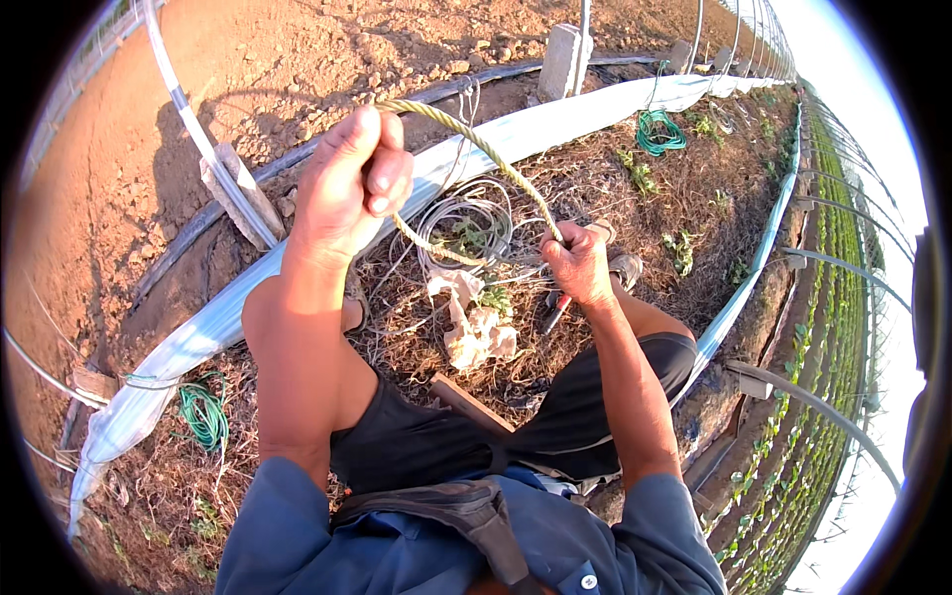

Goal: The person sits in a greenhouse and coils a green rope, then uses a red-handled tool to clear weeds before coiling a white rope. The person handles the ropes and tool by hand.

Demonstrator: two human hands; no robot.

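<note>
My left hand (357, 171) is raised and closed around a yellowish twisted rope (483, 149). From its top the rope arcs over to my right hand (576, 260), which grips it lower down by my right foot. Another stretch of the rope runs from below my left hand down to the ground. A loose coil of pale wire (476, 216) lies between my feet, with a crumpled beige cloth or sheet (480, 338) just below it. Near my right wrist lies a tool with a red and black handle (558, 312), its far end hidden by my hand.
Rolled clear plastic film (535, 137) crosses beyond my feet, and another roll (751, 275) runs on the right. Green cord bundles (660, 132) lie on the dry grass. Concrete blocks (563, 63) and metal hoops (833, 279) stand along both sides. A wooden board (470, 401) sits between my legs.
</note>
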